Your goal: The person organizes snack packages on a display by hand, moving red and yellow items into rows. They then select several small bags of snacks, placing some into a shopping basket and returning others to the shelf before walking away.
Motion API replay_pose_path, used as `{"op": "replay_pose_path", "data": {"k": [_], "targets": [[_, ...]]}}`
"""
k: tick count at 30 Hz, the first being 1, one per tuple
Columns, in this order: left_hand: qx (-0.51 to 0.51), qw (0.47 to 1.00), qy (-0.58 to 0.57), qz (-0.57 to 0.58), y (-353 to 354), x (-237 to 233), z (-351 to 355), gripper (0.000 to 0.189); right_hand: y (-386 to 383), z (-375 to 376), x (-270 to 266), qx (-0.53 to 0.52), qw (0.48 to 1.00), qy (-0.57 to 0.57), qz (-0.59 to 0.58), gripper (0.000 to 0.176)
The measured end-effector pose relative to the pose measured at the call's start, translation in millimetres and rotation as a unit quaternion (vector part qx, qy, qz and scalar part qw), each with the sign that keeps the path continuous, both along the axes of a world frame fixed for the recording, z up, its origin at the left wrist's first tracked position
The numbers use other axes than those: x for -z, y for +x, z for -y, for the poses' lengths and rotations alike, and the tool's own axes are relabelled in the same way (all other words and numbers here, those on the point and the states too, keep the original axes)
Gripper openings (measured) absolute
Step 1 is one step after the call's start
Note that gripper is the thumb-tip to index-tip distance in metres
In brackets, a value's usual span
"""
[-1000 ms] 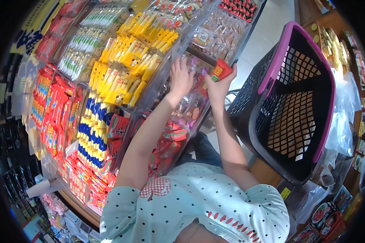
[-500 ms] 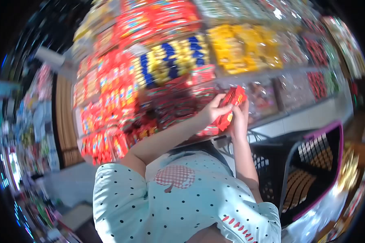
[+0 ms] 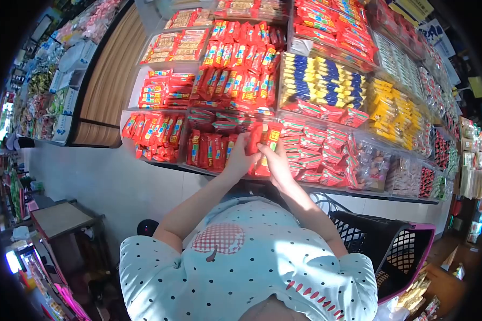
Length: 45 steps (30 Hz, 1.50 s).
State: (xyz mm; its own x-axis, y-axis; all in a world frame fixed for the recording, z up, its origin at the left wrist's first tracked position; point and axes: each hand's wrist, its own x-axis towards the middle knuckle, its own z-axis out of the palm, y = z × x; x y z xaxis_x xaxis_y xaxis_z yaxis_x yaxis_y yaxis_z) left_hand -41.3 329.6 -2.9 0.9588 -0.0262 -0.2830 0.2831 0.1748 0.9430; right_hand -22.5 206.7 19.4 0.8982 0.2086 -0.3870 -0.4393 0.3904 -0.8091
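Observation:
In front of my body, close to the display's front edge, both hands hold small red snack packets. My left hand (image 3: 241,160) is closed around a red packet (image 3: 255,138), with the thumb across its face. My right hand (image 3: 278,165) grips another red packet (image 3: 275,135) with a yellow label, right beside the first. The two hands nearly touch. Below them is a compartment of red packets (image 3: 211,151); similar ones with green stripes (image 3: 308,147) lie to the right. How many packets are in my hands is partly hidden.
Around them is a tiered display with clear dividers, holding blue-and-yellow packets (image 3: 326,80), yellow packets (image 3: 396,115) and red sticks (image 3: 158,131). A black basket with a purple rim (image 3: 431,241) stands at my right. A wooden panel (image 3: 103,75) is on the left.
My view has turned toward the left part of the display and is sharper. My hands, still holding red packets, have moved left along the display, from the right side to the middle compartments.

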Motion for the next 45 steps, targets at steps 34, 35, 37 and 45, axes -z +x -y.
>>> {"op": "replay_pose_path", "data": {"k": [34, 35, 37, 45], "targets": [[0.155, 0.739, 0.619, 0.214, 166, 70, -66, 0.065, 192, -91, 70, 0.077, 0.791, -0.555, 0.246, 0.06], [0.127, 0.76, 0.597, 0.223, 165, 73, -65, 0.065, 191, -94, 71, 0.104, 0.781, -0.551, 0.275, 0.052], [0.103, 0.77, 0.586, 0.231, 162, 75, -66, 0.065, 189, -100, 73, 0.088, 0.755, -0.578, 0.298, 0.046], [0.095, 0.764, 0.583, 0.259, 146, 64, -78, 0.072, 179, -101, 86, -0.003, 0.627, -0.698, 0.347, 0.034]]}}
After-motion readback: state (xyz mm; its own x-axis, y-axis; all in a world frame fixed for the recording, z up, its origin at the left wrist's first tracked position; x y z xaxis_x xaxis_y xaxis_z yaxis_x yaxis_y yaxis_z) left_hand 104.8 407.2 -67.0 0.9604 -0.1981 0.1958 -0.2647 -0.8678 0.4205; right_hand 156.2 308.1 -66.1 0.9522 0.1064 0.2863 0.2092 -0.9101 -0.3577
